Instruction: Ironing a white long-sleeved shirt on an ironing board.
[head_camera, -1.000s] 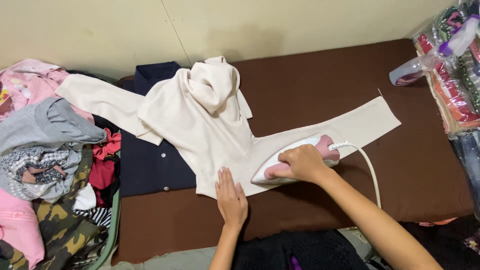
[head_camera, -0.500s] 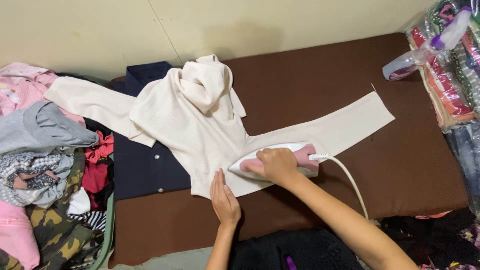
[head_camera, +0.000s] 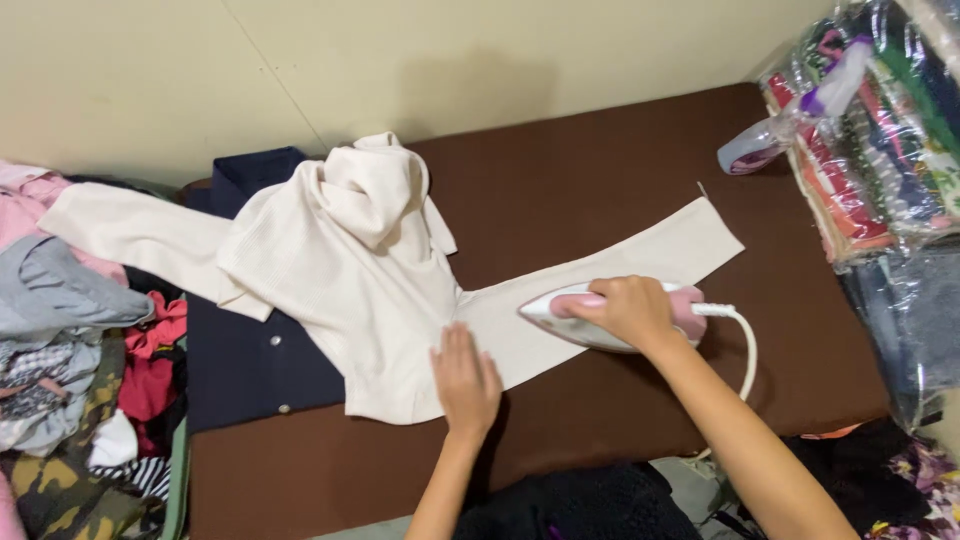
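Ironing step in hand: cream hooded sweater lies spread on the brown tabletop, one sleeve stretched out to the right of the body, the other to the left over a pile of clothes. Right hand is closed around the handle of a white-and-pink iron, soleplate flat on the right sleeve, about midway along it, nose pointing toward the sweater body. Cord runs from the iron's heel, right of the sleeve, down off the tabletop edge. Left hand is open, palm flat, fingers together, holding nothing, pressing the sweater's lower body just left of the iron to keep the cloth taut. Hood is bunched up on top of the body, unpressed by the look of it. A dark navy garment sits under the sweater's left side. Spray bottle lies well right of the sweater, against bagged clothes. Judgement: the next pass needs the flat hand clear of the iron's nose and the cord kept off the sleeve.
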